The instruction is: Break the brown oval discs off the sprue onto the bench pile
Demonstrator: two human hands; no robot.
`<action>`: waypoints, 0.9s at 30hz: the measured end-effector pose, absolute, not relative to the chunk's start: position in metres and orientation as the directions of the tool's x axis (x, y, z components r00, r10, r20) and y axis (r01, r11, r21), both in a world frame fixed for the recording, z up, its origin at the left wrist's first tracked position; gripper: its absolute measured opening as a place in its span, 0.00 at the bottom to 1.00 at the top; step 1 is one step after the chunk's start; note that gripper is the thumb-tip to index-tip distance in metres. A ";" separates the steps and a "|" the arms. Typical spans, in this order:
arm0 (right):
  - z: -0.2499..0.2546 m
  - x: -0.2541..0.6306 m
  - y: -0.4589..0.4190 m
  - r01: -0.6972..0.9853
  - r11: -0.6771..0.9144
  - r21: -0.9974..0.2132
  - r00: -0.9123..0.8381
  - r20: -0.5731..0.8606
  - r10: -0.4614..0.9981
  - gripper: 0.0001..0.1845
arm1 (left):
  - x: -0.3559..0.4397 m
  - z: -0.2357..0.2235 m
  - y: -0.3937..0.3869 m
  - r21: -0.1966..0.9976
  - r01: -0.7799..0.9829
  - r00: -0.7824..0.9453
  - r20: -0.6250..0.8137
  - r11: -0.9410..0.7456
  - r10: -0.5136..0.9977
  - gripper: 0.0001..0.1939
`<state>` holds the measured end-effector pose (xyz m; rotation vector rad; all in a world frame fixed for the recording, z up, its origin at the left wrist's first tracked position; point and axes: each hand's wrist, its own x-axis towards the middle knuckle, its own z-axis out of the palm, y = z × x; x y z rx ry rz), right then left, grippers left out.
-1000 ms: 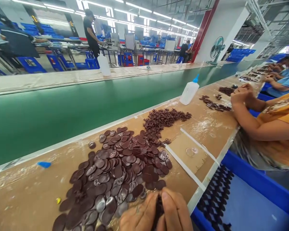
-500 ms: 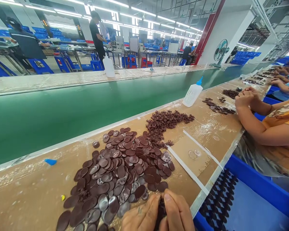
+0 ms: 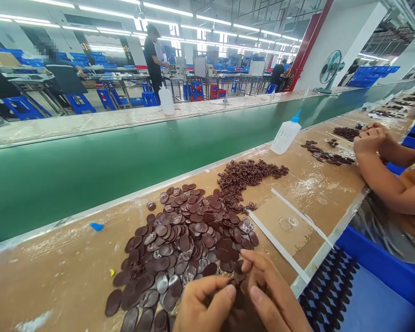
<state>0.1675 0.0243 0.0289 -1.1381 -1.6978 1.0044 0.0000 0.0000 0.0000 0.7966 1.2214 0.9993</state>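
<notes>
Both hands pinch one small brown part point(image 3: 237, 280) between them, left hand point(image 3: 202, 306) and right hand point(image 3: 275, 297) meeting at the near edge of the pile of brown oval discs point(image 3: 186, 240).

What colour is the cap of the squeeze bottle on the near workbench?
Blue; the cap on the squeeze bottle shows in the head view.

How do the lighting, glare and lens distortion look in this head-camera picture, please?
In the head view, ceiling strip lights give bright, even light with soft shadows; glare sheens the brown oval discs and the taped bench top; the wide lens bows the green conveyor belt and stretches the edges; the left hand and right hand look slightly soft, and faces in the distance are blurred.
</notes>
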 end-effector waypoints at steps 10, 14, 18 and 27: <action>0.040 0.162 0.039 0.197 0.207 -0.958 -0.440 0.103 0.892 0.13 | 0.006 0.010 0.013 0.661 -0.533 0.369 -0.380 0.528 0.848 0.26; 0.040 0.163 0.038 0.203 0.180 -0.963 -0.443 0.074 0.893 0.14 | 0.004 0.006 0.014 0.658 -0.538 0.380 -0.368 0.527 0.848 0.27; 0.041 0.163 0.037 0.219 0.161 -0.962 -0.441 0.050 0.896 0.15 | 0.002 0.004 0.013 0.673 -0.537 0.380 -0.347 0.509 0.858 0.27; 0.042 0.163 0.038 0.234 0.195 -0.952 -0.479 0.062 0.875 0.14 | 0.006 0.002 0.012 0.688 -0.520 0.345 -0.373 0.507 0.861 0.28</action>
